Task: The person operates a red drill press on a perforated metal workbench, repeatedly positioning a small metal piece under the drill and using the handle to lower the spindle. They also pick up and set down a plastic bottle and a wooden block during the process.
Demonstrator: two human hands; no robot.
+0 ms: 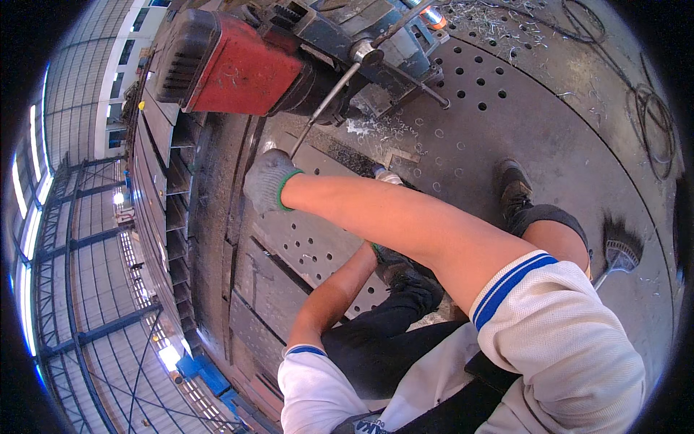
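Note:
A magnetic drill with a red motor housing [249, 69] and a grey metal body lies across the upper part of the view. Long feed handles spread from its round hub [366, 53]. My right hand [269, 179], in a grey knit glove with a green cuff, is closed round the end of one feed handle [325, 103]. My left hand [388, 254] is also gloved and lies mostly hidden beneath my right forearm. Its fingers do not show. Just beyond that forearm, a small whitish object with a dark tip [388, 175] shows; I cannot make out what it is.
Under the drill is a large steel plate [463, 130] with several drilled holes and curled metal shavings [506, 36]. My shoe [513, 184] stands on it. A brush [622, 254] lies at right, with a dark cable [654, 123] beyond. Stacked steel beams [177, 210] run along the left.

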